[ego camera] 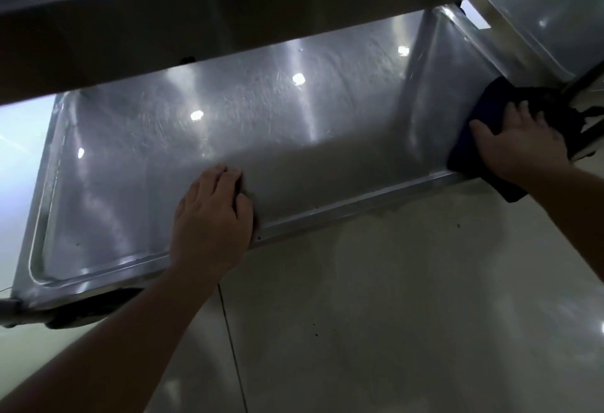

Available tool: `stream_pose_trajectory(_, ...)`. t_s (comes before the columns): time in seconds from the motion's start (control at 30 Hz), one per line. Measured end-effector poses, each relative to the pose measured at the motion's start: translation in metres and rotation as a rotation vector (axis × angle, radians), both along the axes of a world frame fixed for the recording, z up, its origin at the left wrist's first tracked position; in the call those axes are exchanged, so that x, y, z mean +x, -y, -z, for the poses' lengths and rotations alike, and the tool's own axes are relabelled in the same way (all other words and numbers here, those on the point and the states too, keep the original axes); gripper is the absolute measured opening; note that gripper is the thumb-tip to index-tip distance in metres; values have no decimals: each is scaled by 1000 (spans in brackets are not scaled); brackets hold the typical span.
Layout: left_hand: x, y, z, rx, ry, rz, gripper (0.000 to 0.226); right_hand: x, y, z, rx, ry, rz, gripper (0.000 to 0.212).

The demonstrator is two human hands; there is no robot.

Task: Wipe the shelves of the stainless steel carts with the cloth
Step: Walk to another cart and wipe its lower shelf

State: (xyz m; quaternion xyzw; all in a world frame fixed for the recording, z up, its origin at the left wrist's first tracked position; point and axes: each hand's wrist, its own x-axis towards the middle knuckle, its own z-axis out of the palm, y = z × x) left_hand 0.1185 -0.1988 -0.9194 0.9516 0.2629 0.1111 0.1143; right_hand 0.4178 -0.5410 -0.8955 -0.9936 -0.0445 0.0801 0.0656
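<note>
The right hand (519,141) presses the dark cloth (483,138) flat, fingers spread, on the right end rim of the cart's lower shelf (228,125). The left hand (212,216) rests with fingers straight on the front rim, bracing. Faint swirl marks suggest the shelf floor is wiped, though glare makes this uncertain; the end rim seems in progress. The cloth's long axis follows that rim, front to back.

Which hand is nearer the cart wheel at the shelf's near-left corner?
Left. The left hand rests on the shelf's front rim, toward the middle, not far from the wheel. The right hand presses the cloth at the far right end.
</note>
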Motion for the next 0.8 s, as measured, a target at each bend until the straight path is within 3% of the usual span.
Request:
stream_pose_trajectory(0.1,0,2,-3,-18,-12,-11,56,-39,-29,-3,61,16,-50,104)
stream_pose_trajectory(0.23,0,2,-4,-29,-28,-14,57,-124,-84,3,89,79,-303,111)
stream_pose_trajectory(0.33,0,2,-4,-48,-27,-24,58,-176,-121,12,100,125,-544,99)
stream_pose_trajectory(0.47,-2,-3,-3,-80,-45,-26,55,-214,-157,23,176,254,-770,68)
stream_pose_trajectory(0.57,-3,-10,-7,-113,-115,23,61,-221,-169,30,237,333,-871,55)
stream_pose_trajectory(0.7,3,-22,-28,-285,-180,87,81,-212,-175,27,320,412,-910,53)
stream_pose_trajectory(0.8,7,-29,-49,-375,-312,107,55,-209,-181,8,406,298,-894,52)
